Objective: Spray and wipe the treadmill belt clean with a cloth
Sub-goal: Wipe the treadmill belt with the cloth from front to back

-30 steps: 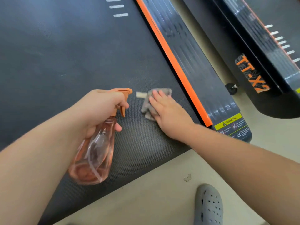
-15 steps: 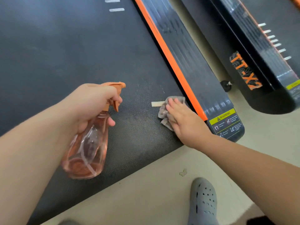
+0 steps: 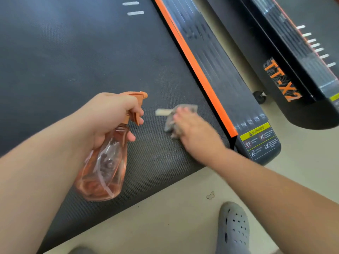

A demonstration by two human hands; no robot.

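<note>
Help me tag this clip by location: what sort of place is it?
Probably a gym or fitness room, though a showroom cannot be ruled out. The treadmill belt lies beside a second treadmill marked TT-X2, and the side rail carries a yellow warning sticker.

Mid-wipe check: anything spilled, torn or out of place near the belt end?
Nothing spilled or damaged. A small pale scrap lies on the floor just off the end of the treadmill belt, and a light strip sticks out of the grey cloth under the right hand, possibly its tag; too blurred to tell.
</note>
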